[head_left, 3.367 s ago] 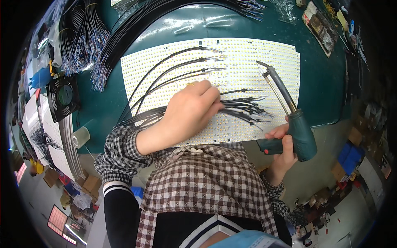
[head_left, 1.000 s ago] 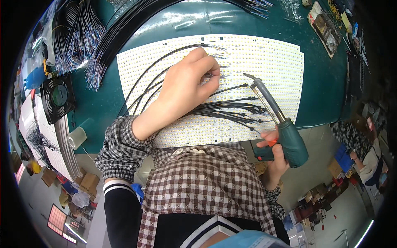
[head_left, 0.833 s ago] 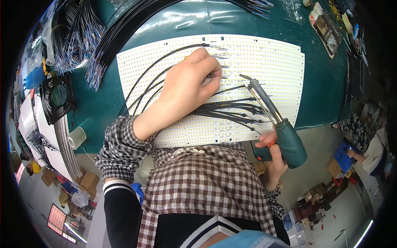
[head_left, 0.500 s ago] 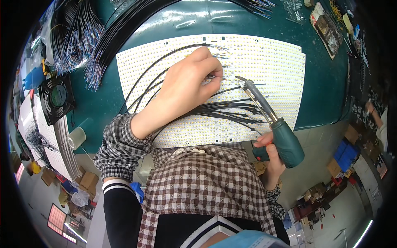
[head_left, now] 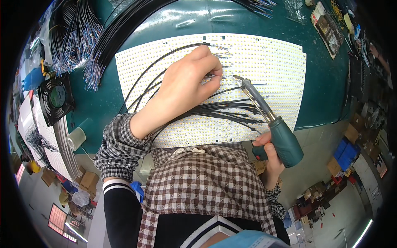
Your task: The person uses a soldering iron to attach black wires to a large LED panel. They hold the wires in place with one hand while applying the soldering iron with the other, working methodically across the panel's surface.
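A white LED board [head_left: 271, 56], dotted with small yellow chips, lies on the green table in front of me. My left hand [head_left: 188, 78] is over its middle, fingers pinched on a thin black wire whose bare ends poke out near the fingertips. In my right hand [head_left: 271, 159], at the board's front right edge, is a green-handled soldering gun [head_left: 286, 142]. Its metal tip rests at or just above the board, a little right of my left fingertips; I cannot tell whether it touches. Several black wires [head_left: 219, 109] run across the board under my left wrist.
Thick bundles of black wires [head_left: 111, 37] lie at the back left. A black fan [head_left: 56, 99], a roll [head_left: 76, 138] and stacked white boards [head_left: 53, 153] sit on the left. A dirty soldering tray [head_left: 327, 31] stands back right. Beyond are floor boxes.
The soldering gun has shifted slightly left, bringing its tip closer to my left fingertips. My left hand has stayed almost still.
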Action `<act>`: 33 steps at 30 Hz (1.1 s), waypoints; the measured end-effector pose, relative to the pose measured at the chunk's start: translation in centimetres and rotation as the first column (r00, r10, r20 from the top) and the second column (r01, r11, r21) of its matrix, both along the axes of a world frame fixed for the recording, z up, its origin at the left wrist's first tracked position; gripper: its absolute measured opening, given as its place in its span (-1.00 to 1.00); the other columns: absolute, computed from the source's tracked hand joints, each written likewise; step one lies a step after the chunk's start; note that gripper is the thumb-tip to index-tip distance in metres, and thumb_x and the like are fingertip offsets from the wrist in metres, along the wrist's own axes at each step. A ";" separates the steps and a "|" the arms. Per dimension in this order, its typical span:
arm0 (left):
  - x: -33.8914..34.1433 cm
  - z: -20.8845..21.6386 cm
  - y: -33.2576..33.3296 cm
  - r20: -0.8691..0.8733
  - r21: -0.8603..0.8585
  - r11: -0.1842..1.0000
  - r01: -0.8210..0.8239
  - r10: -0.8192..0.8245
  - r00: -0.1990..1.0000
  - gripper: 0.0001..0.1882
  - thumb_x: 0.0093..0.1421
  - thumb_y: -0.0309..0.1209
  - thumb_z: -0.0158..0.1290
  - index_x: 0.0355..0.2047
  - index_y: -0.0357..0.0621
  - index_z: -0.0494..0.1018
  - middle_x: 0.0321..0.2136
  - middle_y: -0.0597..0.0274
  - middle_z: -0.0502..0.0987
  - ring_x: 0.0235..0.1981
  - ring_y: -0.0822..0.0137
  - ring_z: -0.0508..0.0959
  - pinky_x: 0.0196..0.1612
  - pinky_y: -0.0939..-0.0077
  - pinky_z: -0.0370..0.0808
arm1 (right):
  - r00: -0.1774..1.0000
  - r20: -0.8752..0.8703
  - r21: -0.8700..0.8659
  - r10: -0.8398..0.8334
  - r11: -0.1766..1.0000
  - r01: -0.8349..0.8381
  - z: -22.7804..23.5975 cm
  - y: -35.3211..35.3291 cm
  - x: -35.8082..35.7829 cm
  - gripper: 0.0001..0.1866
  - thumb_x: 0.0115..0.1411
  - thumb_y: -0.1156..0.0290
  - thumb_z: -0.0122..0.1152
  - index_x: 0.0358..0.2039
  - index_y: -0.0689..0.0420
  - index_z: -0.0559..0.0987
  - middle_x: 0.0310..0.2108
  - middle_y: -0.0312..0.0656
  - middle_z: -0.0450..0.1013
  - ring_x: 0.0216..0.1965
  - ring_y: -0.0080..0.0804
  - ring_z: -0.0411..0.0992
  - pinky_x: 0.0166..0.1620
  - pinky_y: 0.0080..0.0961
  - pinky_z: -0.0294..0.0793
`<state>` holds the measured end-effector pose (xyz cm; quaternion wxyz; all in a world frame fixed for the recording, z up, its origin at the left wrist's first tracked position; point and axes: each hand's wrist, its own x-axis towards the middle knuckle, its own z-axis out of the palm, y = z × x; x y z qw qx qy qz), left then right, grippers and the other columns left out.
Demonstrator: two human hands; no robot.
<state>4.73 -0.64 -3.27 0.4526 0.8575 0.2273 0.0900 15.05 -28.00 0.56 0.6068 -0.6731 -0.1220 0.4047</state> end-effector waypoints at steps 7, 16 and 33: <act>0.0 0.0 0.2 -0.005 0.021 0.999 0.026 -0.025 1.000 -0.90 0.06 -0.56 0.15 -0.38 -0.17 0.49 -0.40 0.24 0.43 -0.45 0.32 0.50 -0.40 0.50 0.47 | 0.999 0.036 -0.020 0.012 1.000 -0.012 0.1 0.6 -0.1 -0.92 0.19 0.62 0.27 -0.28 0.28 0.59 -0.33 -0.13 0.55 -0.30 -0.40 0.54 -0.22 -0.47 0.55; 0.1 0.1 0.2 -0.022 0.023 0.999 0.024 -0.024 0.999 -0.90 0.06 -0.55 0.15 -0.38 -0.17 0.49 -0.38 0.23 0.44 -0.45 0.31 0.52 -0.40 0.49 0.48 | 0.998 0.061 -0.065 -0.006 0.998 0.010 0.1 1.1 -0.3 -0.92 0.16 0.63 0.30 -0.31 0.27 0.62 -0.35 -0.18 0.58 -0.37 -0.51 0.51 -0.32 -0.57 0.49; 0.1 0.1 0.2 -0.034 0.028 0.999 0.030 -0.029 0.999 -0.90 0.07 -0.56 0.14 -0.37 -0.18 0.49 -0.38 0.22 0.44 -0.43 0.29 0.53 -0.39 0.49 0.49 | 0.998 0.063 -0.002 0.005 1.000 -0.005 -0.2 0.8 0.1 -0.95 0.20 0.61 0.25 -0.32 0.29 0.59 -0.36 -0.09 0.56 -0.31 -0.37 0.53 -0.21 -0.42 0.53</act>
